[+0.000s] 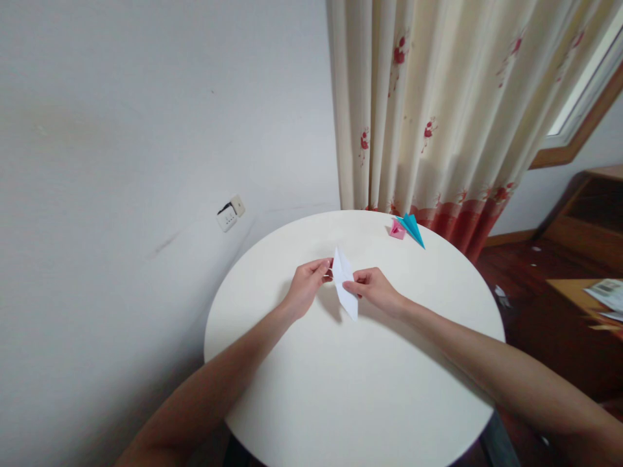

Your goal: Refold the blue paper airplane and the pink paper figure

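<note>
Holding a folded white paper [345, 282] between both hands above the middle of a round cream table [355, 389] — head view, looking down and forward. Paper is a long, narrow diamond shape, pointed at both ends, tilted with its upper tip away from the person and its lower tip toward them. Left hand [305, 285] pinches the paper's left edge near the upper half, fingertips closed on it. Right hand [376, 288] pinches the right edge at about mid-length, thumb and forefinger closed on it. Paper casts a shadow on the tabletop just left of its lower tip; whether that tip touches the table cannot be told.

At the far rim of the table — a small pink folded paper piece [397, 229] and a teal paper plane [413, 229], touching or just beside each other, well apart from the hands. Behind them hangs a cream curtain with red flowers [438, 110]. Wall socket [230, 213] on the white wall to the left. Dark wooden floor to the right.
</note>
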`<state>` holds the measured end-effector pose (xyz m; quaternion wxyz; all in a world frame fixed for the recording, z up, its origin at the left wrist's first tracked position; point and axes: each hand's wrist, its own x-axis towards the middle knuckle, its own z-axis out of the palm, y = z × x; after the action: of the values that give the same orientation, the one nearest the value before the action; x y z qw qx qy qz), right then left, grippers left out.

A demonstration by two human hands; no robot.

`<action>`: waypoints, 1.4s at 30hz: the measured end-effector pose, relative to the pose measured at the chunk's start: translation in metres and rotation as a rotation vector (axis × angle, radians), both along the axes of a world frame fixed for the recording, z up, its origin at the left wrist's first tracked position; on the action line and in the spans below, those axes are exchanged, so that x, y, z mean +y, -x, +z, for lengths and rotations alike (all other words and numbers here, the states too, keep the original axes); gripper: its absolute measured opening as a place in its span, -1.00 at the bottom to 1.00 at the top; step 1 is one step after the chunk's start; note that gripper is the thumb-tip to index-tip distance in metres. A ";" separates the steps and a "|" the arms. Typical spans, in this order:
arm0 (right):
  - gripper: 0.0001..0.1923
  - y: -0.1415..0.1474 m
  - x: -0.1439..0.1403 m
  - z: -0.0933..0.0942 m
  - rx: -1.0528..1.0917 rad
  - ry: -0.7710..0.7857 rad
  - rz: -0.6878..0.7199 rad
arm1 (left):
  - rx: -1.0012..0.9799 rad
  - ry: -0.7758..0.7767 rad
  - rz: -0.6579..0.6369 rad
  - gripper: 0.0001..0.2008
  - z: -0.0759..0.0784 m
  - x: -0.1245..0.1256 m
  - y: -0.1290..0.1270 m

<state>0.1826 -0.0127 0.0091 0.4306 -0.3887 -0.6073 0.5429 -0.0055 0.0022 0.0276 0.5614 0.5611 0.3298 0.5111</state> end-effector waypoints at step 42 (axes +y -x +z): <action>-0.51 0.005 -0.011 0.002 0.002 0.072 0.176 | -0.018 -0.140 0.010 -0.63 0.006 0.017 0.025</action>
<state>0.1780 -0.0240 0.0114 0.3675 -0.3484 -0.6189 0.6005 -0.0302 0.0194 0.0340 0.5212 0.5925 0.2910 0.5408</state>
